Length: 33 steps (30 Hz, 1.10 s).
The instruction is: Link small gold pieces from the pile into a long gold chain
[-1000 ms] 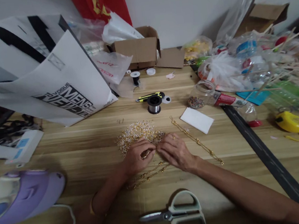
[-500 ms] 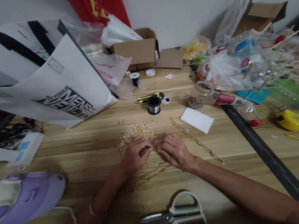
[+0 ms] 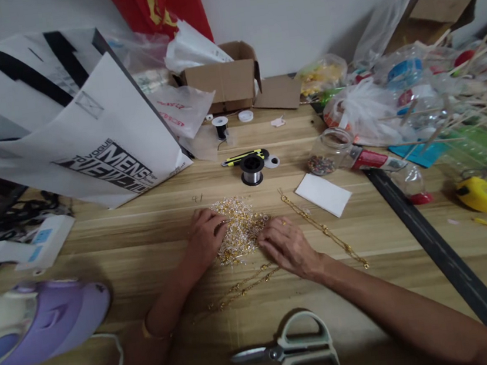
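Note:
My left hand (image 3: 203, 236) lies on the left side of a pile of small gold and clear pieces (image 3: 242, 228), its fingers bent with the tips in the pile. My right hand (image 3: 286, 246) rests at the pile's right edge, its fingers curled down and pinched together. What either hand holds is hidden. A thin gold chain (image 3: 241, 286) runs from under my right hand toward the lower left. A second gold chain (image 3: 324, 230) lies stretched out to the right of that hand.
Scissors (image 3: 293, 351) lie near the front edge. Behind the pile are a wire spool (image 3: 251, 171), a yellow utility knife (image 3: 243, 157), a white pad (image 3: 323, 194) and a bead jar (image 3: 326, 153). A purple iron (image 3: 39, 323) sits left, a black strip (image 3: 438, 253) right.
My left hand has left my right hand and moved up and to the left onto the pile. The right hand has stayed in place.

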Motion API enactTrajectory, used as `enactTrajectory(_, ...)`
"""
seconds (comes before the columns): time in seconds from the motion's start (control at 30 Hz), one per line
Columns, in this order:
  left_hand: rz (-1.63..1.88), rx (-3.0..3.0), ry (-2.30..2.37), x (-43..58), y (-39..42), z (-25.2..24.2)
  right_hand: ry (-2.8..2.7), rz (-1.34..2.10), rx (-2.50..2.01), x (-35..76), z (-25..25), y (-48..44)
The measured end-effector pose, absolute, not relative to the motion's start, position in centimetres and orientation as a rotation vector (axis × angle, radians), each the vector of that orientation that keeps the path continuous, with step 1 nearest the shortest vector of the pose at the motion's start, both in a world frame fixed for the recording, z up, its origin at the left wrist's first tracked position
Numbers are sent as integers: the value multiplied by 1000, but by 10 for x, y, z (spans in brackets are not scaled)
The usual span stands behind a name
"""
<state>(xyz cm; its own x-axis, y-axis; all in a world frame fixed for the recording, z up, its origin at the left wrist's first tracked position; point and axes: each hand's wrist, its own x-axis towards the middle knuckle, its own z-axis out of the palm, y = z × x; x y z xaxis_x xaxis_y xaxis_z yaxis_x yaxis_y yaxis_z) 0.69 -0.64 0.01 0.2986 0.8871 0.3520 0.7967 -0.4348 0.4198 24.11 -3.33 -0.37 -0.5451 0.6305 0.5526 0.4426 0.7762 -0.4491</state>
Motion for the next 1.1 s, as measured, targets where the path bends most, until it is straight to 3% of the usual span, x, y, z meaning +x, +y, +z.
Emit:
enactTrajectory(0.5, 795, 2423, 1261, 12, -7, 11, -2241, 355, -798, 241, -3, -34)
enactTrajectory(0.77, 792, 2403, 1493, 3, -4, 7, -2240, 356, -785, 241, -3, -33)
enactTrajectory(1.1, 720, 2454, 1372, 6, -5, 7, -2234, 349, -789, 241, -4, -33)
